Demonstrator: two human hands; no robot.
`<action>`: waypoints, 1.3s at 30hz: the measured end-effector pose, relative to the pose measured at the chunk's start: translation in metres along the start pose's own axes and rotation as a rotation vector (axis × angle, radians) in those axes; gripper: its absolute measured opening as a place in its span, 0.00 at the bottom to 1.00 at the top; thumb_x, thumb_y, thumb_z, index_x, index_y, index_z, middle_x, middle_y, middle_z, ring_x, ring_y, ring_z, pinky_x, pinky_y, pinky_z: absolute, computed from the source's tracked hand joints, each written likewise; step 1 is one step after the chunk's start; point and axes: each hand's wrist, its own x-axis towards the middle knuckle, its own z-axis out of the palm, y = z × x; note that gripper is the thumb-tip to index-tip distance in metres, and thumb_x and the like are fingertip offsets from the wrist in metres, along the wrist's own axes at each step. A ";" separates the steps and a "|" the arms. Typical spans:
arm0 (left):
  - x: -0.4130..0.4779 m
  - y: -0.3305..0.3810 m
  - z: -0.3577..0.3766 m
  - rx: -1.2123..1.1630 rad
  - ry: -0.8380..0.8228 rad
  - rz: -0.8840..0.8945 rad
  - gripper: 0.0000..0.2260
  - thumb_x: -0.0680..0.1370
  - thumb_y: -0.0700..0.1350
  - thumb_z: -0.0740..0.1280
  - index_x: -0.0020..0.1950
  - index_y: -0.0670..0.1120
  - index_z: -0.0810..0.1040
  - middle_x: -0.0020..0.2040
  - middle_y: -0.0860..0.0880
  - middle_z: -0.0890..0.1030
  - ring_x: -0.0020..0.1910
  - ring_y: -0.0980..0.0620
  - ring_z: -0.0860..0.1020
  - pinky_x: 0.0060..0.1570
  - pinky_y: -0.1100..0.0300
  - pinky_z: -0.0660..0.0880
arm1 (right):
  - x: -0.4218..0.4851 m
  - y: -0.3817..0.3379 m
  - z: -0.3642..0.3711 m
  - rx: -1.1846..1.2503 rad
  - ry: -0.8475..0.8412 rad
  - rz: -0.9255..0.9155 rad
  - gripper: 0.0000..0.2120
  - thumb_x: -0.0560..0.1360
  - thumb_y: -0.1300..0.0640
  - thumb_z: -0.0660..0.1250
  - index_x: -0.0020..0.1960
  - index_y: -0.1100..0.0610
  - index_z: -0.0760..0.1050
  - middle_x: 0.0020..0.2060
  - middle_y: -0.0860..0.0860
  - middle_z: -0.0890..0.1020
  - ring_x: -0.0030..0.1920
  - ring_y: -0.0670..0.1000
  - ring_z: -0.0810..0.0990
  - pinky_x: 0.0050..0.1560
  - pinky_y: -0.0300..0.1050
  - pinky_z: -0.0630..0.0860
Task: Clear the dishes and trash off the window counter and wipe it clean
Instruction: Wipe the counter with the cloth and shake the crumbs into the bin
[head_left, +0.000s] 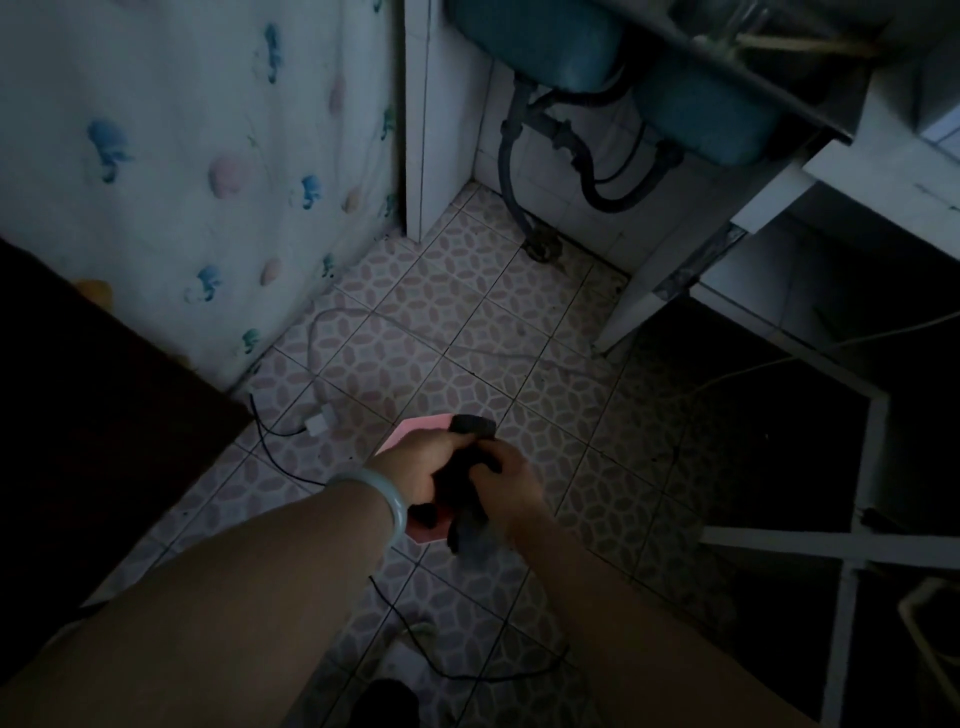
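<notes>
Dark cloth (470, 483), gripped by both the left hand (421, 467) and the right hand (511, 486), runs lengthwise between them, directly over a pink container (415, 428).

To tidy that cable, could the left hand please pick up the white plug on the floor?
Probably not: the left hand grips the plate, so it is full, though nothing blocks the way to the plug.

Single head-worn wide-angle view, steeply downward, close above the tiled floor (441, 353)
</notes>
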 end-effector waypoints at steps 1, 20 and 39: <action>-0.001 0.001 0.000 0.009 0.011 0.024 0.09 0.81 0.43 0.62 0.46 0.42 0.80 0.35 0.43 0.84 0.34 0.46 0.82 0.31 0.57 0.77 | 0.001 0.000 -0.001 0.008 0.021 -0.007 0.15 0.75 0.65 0.59 0.59 0.58 0.77 0.47 0.52 0.78 0.50 0.53 0.78 0.50 0.46 0.75; -0.035 0.010 -0.010 0.860 0.301 0.453 0.06 0.76 0.46 0.69 0.52 0.53 0.78 0.51 0.48 0.81 0.53 0.47 0.79 0.58 0.51 0.75 | -0.029 0.001 -0.049 -0.313 0.087 0.079 0.25 0.74 0.60 0.62 0.71 0.56 0.66 0.71 0.52 0.61 0.65 0.57 0.71 0.59 0.56 0.76; -0.159 -0.010 0.083 0.908 -0.124 0.538 0.06 0.77 0.41 0.68 0.52 0.50 0.79 0.48 0.50 0.82 0.50 0.52 0.79 0.49 0.59 0.75 | -0.151 -0.027 -0.109 -0.260 0.227 -0.032 0.11 0.78 0.55 0.61 0.58 0.56 0.76 0.52 0.52 0.80 0.49 0.51 0.78 0.44 0.39 0.72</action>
